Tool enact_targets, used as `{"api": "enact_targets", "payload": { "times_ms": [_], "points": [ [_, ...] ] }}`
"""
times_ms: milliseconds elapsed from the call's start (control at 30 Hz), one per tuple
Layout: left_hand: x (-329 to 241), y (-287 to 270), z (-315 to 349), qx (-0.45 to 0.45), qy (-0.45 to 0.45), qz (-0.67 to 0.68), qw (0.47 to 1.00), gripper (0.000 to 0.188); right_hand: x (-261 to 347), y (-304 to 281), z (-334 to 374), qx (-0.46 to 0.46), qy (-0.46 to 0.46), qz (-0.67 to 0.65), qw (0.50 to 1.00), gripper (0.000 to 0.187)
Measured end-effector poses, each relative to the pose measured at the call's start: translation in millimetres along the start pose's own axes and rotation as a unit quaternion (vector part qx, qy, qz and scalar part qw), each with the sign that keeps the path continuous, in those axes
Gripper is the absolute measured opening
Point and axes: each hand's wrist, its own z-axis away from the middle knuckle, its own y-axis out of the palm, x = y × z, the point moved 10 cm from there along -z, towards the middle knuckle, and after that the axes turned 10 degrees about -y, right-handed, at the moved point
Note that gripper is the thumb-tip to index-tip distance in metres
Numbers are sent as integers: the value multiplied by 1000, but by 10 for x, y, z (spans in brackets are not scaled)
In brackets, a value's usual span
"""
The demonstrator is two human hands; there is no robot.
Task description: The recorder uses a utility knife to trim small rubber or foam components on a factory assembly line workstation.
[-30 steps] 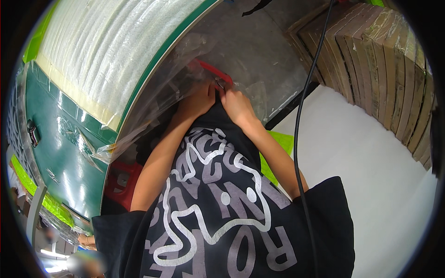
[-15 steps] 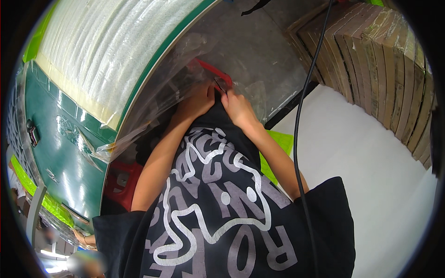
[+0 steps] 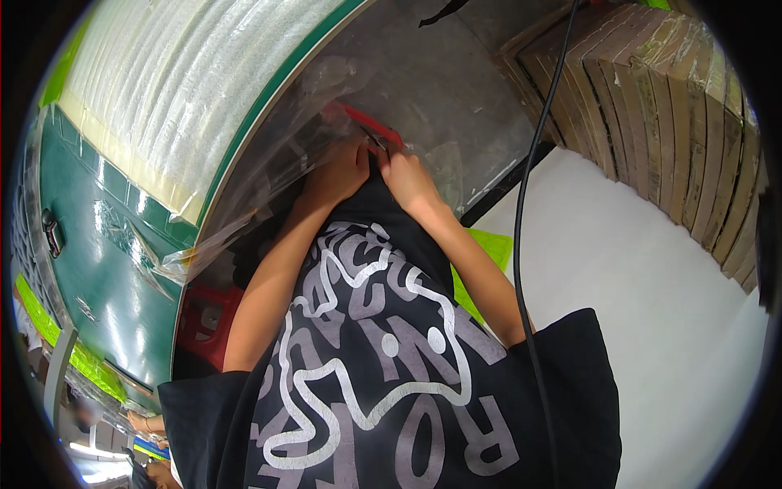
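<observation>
While a green table [image 3: 90, 269] curves along my left, its top padded with white foam [image 3: 204, 77], I work close in beside it; an elbow swung wide on that side could knock its edge. A white sheet [image 3: 586, 228] spreads on my right, open to scuffs should something drop that way. Beyond it, boards [image 3: 643, 114] stand packed in a row, their edges ragged enough, I judge, to snag a careless reach. My black shirt [image 3: 358, 367] hangs just below the work, where loose cloth could catch.

A black cable [image 3: 521, 204] crosses in front of my right arm and could hook it on a sudden lift. Clear film [image 3: 297, 122] trails from the table edge toward my wrists; it could stick, or drag my hold askew. A red stool [image 3: 208, 326] sits low by my left forearm.

My left hand [image 3: 349, 169] is curled beside the right, though I cannot tell what it grasps. My right hand [image 3: 409, 181] appears pinched on the near end of a red bar [image 3: 371, 122], which slants away above my lap toward the film. Fingertips crowd a small dark piece [image 3: 376, 147] there; if it is sharp, a slip could nick them.
</observation>
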Motion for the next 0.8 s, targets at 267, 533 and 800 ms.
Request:
{"api": "enact_targets", "payload": {
  "times_ms": [267,533,800],
  "points": [
    [-8,113,2,48,-19,1,999,19,-31,-4,92,27,11,-21,999,32],
    [39,104,7,43,-19,-6,999,21,-11,-50,173,40,20,-12,999,34],
    [64,117,-11,63,-37,-9,997,20,61,-36,-8,9,-15,-24,1000,34]
  ]
}}
